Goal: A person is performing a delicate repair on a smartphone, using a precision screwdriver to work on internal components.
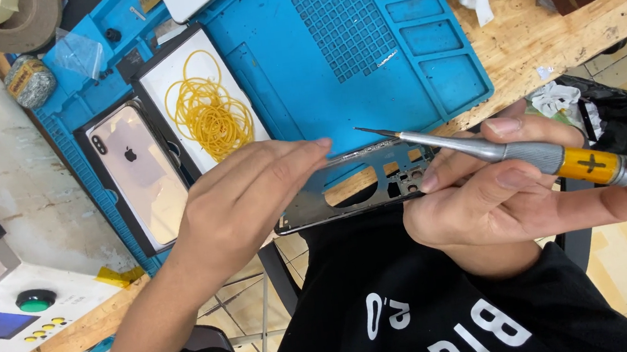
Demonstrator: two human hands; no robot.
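Two hands are sharing one phone frame (365,186), holding it just past the near edge of the blue mat (362,47). The left hand (246,198) is pinching its rim, fingers closed; the right hand (502,195) is gripping a screwdriver (497,150), also steadying the frame. Keeping the slim steel tip square to tiny screws seems wise. The thin metal frame is gleaming, cutouts showing.

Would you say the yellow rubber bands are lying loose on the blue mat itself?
No, the yellow rubber bands lie in a white tray with a dark rim, which rests on the blue mat.
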